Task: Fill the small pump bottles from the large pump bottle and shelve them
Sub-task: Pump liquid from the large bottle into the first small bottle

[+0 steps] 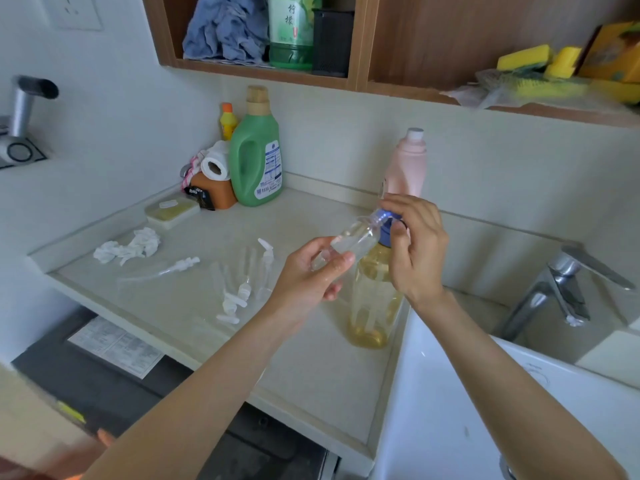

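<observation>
large pump bottle [372, 299] on counter [311, 375] | sink [450, 393] right | pump heads [235, 296] left

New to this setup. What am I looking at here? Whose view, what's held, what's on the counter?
There is no robot: one head-worn camera looks down at a person's bare hands. The left hand holds a small clear bottle, tilted, its mouth at the blue pump head of the large bottle of yellow liquid. The right hand is on that pump. On the counter lie loose white pumps and small bottles, crumpled tissue and a green jug. A tap stands at right.
</observation>
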